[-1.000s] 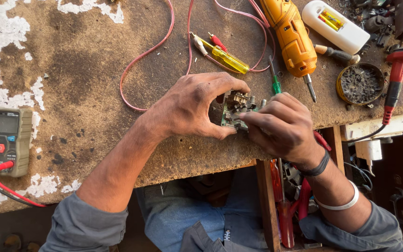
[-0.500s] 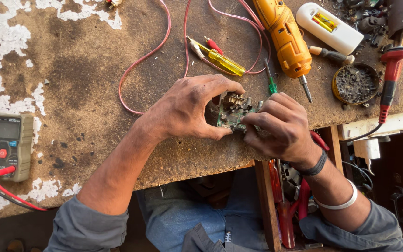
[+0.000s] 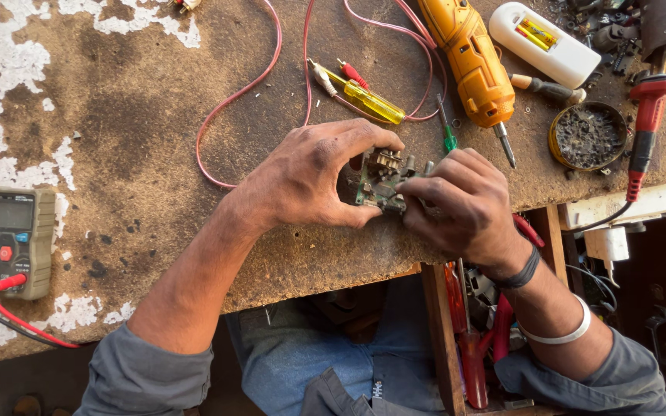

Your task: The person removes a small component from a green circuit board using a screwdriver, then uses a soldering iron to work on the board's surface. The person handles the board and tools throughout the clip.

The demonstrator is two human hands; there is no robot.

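Both hands clamp a small green circuit board (image 3: 379, 181): left hand (image 3: 314, 177) cups it, right hand (image 3: 460, 204) apparently pinches its edge, just below the orange rotary tool (image 3: 472, 62).

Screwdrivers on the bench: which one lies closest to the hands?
The small green-handled screwdriver, just above the right hand and the circuit board. The yellow-handled one lies farther up among the pink wires, and the brown-handled one sits near the white case.
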